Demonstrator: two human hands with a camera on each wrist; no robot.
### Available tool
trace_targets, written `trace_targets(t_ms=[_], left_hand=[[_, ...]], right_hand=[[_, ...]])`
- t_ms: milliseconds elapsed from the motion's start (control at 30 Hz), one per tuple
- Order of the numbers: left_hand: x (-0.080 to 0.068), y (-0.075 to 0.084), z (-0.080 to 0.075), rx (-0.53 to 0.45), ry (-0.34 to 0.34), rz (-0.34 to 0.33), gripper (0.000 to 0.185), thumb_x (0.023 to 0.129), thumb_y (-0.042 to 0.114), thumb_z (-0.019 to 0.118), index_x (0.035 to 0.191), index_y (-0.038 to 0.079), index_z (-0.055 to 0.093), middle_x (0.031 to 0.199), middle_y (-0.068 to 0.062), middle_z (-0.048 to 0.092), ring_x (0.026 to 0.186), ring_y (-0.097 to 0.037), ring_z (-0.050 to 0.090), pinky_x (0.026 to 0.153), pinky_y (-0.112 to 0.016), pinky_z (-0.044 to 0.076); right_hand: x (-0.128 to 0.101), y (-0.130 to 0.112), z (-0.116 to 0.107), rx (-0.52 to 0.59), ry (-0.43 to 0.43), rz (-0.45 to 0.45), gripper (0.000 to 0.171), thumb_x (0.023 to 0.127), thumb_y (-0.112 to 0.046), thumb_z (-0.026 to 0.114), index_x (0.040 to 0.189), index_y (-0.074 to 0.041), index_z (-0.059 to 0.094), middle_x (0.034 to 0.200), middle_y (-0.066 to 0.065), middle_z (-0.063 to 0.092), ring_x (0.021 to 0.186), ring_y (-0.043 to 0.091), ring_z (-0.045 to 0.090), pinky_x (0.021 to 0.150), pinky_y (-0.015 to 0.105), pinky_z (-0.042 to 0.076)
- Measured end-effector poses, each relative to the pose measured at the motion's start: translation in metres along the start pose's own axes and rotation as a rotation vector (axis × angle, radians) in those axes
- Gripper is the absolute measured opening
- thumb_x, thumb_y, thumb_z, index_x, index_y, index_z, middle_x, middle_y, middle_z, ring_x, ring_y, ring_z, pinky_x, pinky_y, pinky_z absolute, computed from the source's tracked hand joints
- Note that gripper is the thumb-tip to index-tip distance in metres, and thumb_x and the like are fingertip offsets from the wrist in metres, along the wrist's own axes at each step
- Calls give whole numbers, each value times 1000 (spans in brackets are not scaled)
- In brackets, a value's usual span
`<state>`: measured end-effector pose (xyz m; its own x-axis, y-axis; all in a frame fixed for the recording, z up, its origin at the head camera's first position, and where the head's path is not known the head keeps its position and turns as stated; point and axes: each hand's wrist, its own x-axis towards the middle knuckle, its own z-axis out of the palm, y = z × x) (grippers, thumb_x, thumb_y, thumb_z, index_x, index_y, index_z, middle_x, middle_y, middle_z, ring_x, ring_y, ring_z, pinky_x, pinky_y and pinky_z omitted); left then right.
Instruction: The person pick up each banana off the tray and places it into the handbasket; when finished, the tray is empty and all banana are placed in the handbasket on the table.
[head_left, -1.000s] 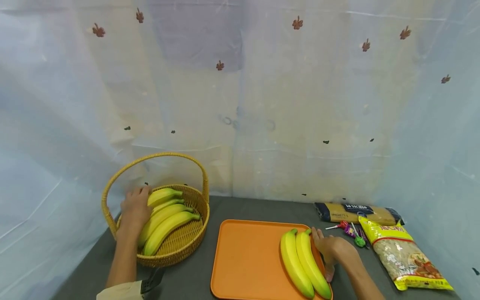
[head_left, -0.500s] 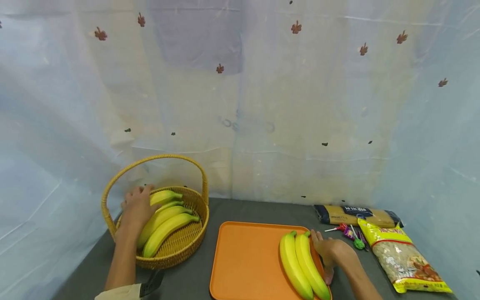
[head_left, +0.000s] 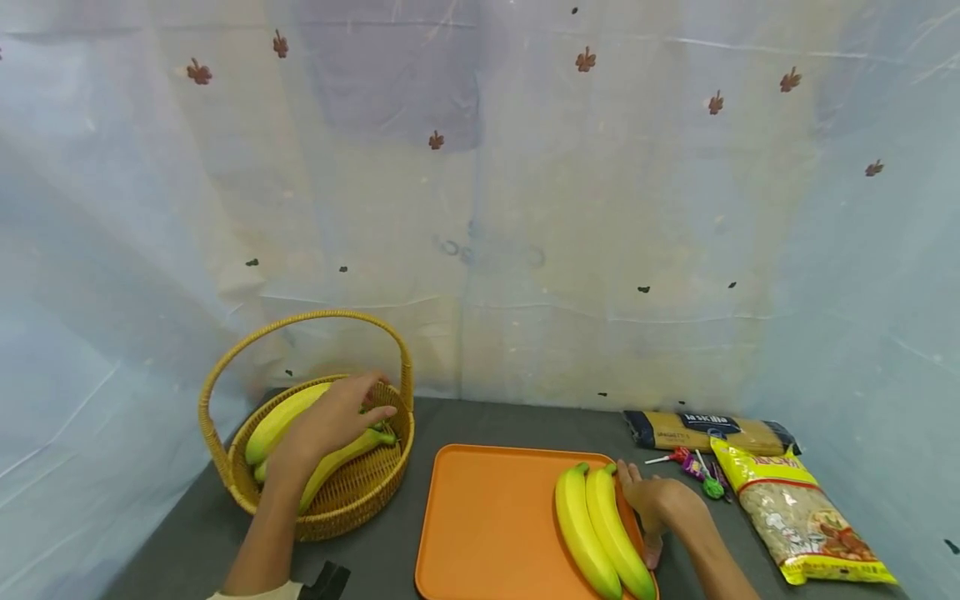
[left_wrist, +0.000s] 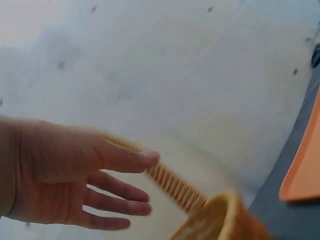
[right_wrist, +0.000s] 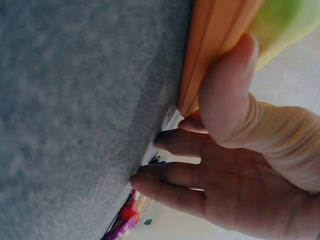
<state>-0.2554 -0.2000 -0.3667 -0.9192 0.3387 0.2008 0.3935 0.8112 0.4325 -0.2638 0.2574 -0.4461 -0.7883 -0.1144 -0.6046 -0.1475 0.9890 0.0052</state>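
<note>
My left hand (head_left: 333, 421) hovers over the wicker basket (head_left: 348, 504), fingers spread and nothing in them. Beneath it, several yellow bananas (head_left: 281, 421) with green tips lie in the basket, partly hidden by the hand and forearm. The left wrist view shows the thumb and relaxed fingers in front of the basket's handle (left_wrist: 175, 185). At the right side of the orange tray (head_left: 487, 517), my right hand (head_left: 660, 504) rests with its thumb against the rim and its fingers on the cloth. Two bananas (head_left: 585, 533) lie side by side on the tray, next to that hand.
Right of the tray lie a spaghetti pack (head_left: 708, 432), a few wrapped lollipops (head_left: 701, 471) and a yellow-topped plastic food bag (head_left: 802, 512). Dark grey cloth (head_left: 382, 550) covers the table. Pale sheeting (head_left: 525, 250) hangs behind and at both sides. The basket's tall handle (head_left: 322, 315) arches over it.
My left hand has moved right from the basket's left side to over its middle, uncovering the left banana and hiding others. The right hand stays at the tray's edge.
</note>
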Motion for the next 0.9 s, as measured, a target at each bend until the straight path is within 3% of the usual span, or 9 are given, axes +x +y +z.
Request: trace_targets(t_ms=[233, 433, 533, 733, 833, 900], left_hand=[[5, 56, 28, 56, -278, 98, 53, 100, 29, 71, 149, 15, 55, 146, -13, 61, 123, -32, 67, 98, -48, 57], [15, 87, 67, 15, -473, 263, 52, 101, 40, 68, 150, 29, 54, 148, 1, 57, 131, -18, 63, 105, -39, 56], [19, 97, 88, 1, -489, 341, 56, 103, 45, 64, 155, 31, 47, 156, 2, 50, 137, -15, 59, 108, -34, 54], [22, 117, 135, 37, -443, 468, 65, 106, 47, 56, 165, 34, 31, 171, -5, 33, 152, -27, 46, 114, -42, 52], [20, 125, 154, 72, -483, 525, 64, 108, 49, 51, 166, 39, 26, 174, -1, 27, 151, -27, 46, 115, -41, 51], [17, 128, 161, 93, -539, 524, 61, 108, 51, 49, 164, 44, 28, 175, 5, 23, 149, -24, 47, 113, -39, 51]], right_hand=[[29, 19, 15, -64, -4, 28, 140, 60, -33, 99, 167, -7, 13, 172, 23, 23, 150, 53, 39, 116, 71, 37], [5, 3, 3, -29, -5, 23, 127, 67, -22, 97, 164, -1, 17, 170, 26, 24, 150, 56, 35, 117, 73, 35], [-8, -5, -3, -24, -5, 21, 121, 70, -18, 95, 163, 1, 20, 170, 27, 25, 150, 55, 36, 117, 72, 35], [-11, -6, -5, -18, -6, 21, 123, 69, -19, 96, 163, 2, 19, 169, 27, 26, 149, 56, 37, 116, 73, 35], [-11, -6, -5, -10, -5, 18, 124, 69, -20, 97, 163, 2, 19, 169, 27, 27, 149, 56, 37, 116, 74, 35], [-12, -7, -6, -9, -4, 13, 124, 69, -20, 97, 163, 2, 19, 169, 27, 27, 148, 56, 38, 116, 74, 35]])
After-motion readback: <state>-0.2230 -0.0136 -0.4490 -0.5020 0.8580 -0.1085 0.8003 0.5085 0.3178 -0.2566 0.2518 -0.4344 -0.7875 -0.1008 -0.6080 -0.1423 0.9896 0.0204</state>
